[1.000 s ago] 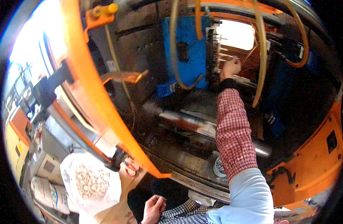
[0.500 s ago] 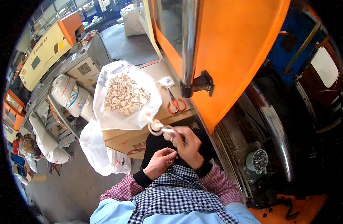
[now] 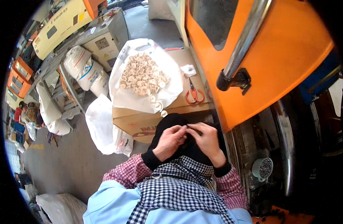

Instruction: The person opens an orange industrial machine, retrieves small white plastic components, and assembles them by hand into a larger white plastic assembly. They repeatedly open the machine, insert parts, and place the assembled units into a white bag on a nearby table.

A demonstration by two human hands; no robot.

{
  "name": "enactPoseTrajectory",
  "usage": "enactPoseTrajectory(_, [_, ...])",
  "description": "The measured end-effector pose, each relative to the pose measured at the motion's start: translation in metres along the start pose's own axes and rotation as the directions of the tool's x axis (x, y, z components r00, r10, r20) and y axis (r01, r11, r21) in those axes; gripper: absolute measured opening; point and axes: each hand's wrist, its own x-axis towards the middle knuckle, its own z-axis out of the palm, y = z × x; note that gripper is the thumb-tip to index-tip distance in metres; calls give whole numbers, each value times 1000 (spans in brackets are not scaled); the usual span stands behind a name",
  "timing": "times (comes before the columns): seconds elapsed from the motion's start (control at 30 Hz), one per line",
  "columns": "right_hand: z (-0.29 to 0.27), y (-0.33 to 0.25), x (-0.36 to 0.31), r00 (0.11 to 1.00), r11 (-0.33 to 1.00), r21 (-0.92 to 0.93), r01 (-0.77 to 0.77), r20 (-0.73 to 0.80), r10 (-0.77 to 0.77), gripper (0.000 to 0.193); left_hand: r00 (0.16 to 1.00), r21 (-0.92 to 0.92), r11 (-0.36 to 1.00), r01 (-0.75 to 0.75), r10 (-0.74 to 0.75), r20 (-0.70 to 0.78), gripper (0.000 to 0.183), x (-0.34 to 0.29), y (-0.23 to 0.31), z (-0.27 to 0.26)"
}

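Over my dark-clad lap, my left hand point(image 3: 170, 142) and my right hand point(image 3: 206, 141) meet at the fingertips. Both are closed in a pinch; whatever sits between the fingers is too small or hidden to name. Beyond them a white plastic bag point(image 3: 173, 81) lies spread on a cardboard box point(image 3: 136, 120), holding a heap of small beige plastic parts point(image 3: 141, 74) with round heads. A few pale round parts point(image 3: 158, 106) are at the bag's near edge, the lowest one point(image 3: 164, 113) just past the rim, either resting or falling; I cannot tell which.
Red-handled scissors point(image 3: 194, 95) and a crumpled white wrapper point(image 3: 188, 70) lie on the box, right of the bag. An orange machine door point(image 3: 268, 71) with a metal bar rises at right. A cup of small metal pieces point(image 3: 262, 168) stands low right. White sacks point(image 3: 81, 65) stand left.
My right hand has come back from the bag's near edge to my left hand. The pale round parts it held are out of it, at the bag's edge. The view has shifted.
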Motion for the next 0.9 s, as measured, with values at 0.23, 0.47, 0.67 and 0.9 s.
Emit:
enactPoseTrajectory(0.23, [-62, -25, -62, 940, 960, 19, -280, -196, 278, 11, 953, 262, 964, 42, -118, 280, 26, 3, -23, 70])
enactPoseTrajectory(0.47, [-133, -48, -99, 861, 843, -422, -332, -501, 89, 9, 851, 181, 978, 108, -185, 492, 26, 7, -50, 135])
enactPoseTrajectory(0.67, [-245, -37, -91, 495, 676, -573, -462, -800, -340, 11, 586, 229, 973, 35, -206, 784, 29, 5, -64, 163])
enactPoseTrajectory(0.9, [-382, 75, -7, 154, 735, -189, -651, -981, -116, 21, 675, 327, 922, 206, -376, 635, 25, 21, -45, 196])
